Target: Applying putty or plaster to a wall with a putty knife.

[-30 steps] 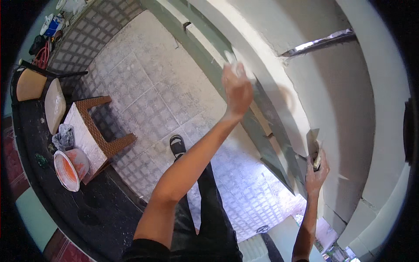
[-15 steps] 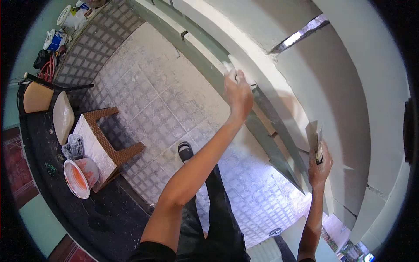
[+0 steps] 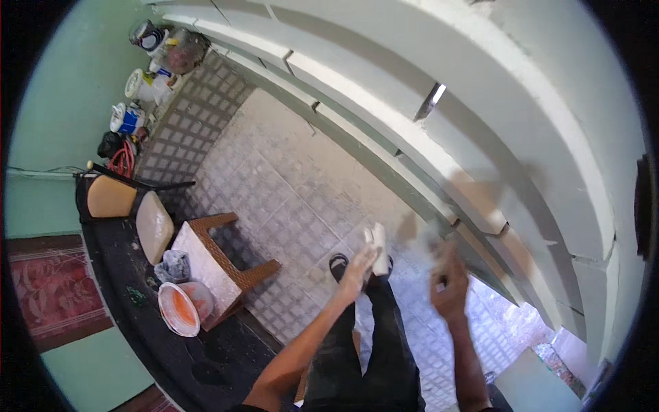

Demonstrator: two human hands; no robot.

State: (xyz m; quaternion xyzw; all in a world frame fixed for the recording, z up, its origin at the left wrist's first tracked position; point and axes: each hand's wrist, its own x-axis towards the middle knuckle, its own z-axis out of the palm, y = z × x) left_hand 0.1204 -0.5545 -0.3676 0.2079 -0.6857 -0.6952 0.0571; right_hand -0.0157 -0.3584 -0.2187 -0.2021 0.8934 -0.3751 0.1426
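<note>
My left hand (image 3: 360, 269) grips a pale, powdery white object (image 3: 381, 254), held low above my dark-trousered legs (image 3: 381, 343); whether it is a block or a wide blade is unclear. To its right, my right hand (image 3: 449, 285) is smeared by motion, its fingers closed on a scraper whose blurred blade (image 3: 439, 240) points forward. Beyond it run pale stepped wall ledges (image 3: 329, 79) with dark grooves and a narrow bright slot (image 3: 432, 99). Both hands are apart from the ledges, as far as I can tell.
At left, a wicker-patterned table (image 3: 213, 261) bears a grey plastic bag (image 3: 173, 268) and an orange-stained bucket (image 3: 178, 309). Beside it stand a padded chair (image 3: 110, 196) and a black surface (image 3: 130, 295). Containers (image 3: 123, 120) and red hose (image 3: 122, 161) lie along the green wall. Tiled floor (image 3: 268, 192) lies below.
My left hand has come down from the upper ledge with the white object. My right hand has moved leftward, away from the wall, with the scraper. The view has shifted, so the surroundings appear lower.
</note>
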